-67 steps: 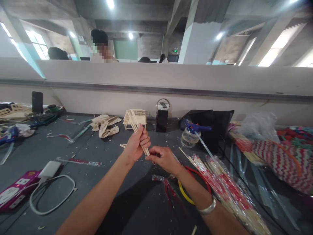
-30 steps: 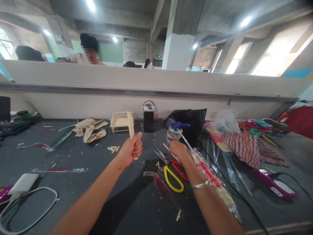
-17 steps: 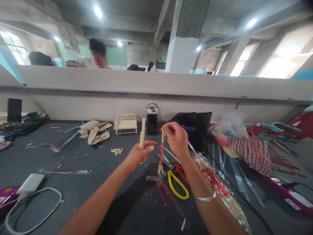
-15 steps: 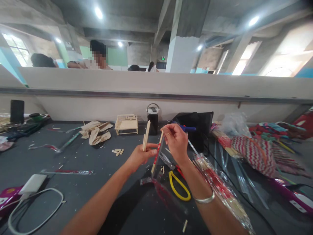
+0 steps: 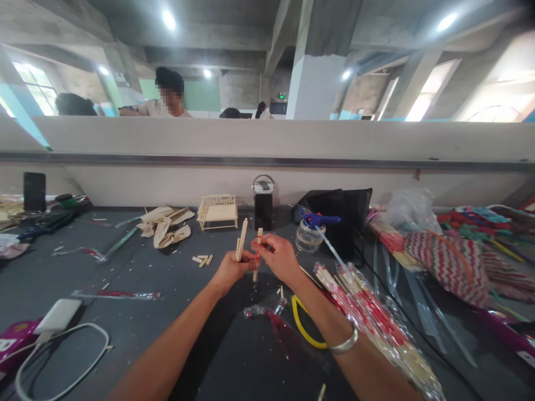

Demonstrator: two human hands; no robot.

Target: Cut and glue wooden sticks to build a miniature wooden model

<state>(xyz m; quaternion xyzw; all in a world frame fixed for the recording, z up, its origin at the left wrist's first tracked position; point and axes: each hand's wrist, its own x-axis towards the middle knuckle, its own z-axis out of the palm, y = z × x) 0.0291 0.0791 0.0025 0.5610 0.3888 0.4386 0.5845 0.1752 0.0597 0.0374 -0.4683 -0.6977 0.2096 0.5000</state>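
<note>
"What's on the dark table [image 5: 137,334]?"

"At least two wrapped stick bundles [image 5: 388,317], partly behind the right forearm [image 5: 324,314], and one miniature wooden daybed [image 5: 218,213]."

"And the hands?"

"Left hand [image 5: 232,270] clamps several pale sticks [image 5: 243,238] upright, lower ends hidden, count unclear. Right hand [image 5: 279,257] pinches one red-marked stick [image 5: 259,236] just beside them, above the table."

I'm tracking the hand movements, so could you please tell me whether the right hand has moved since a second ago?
Yes: judged against the upright phone, the right hand has moved left across the view, closer to the left hand.
</note>
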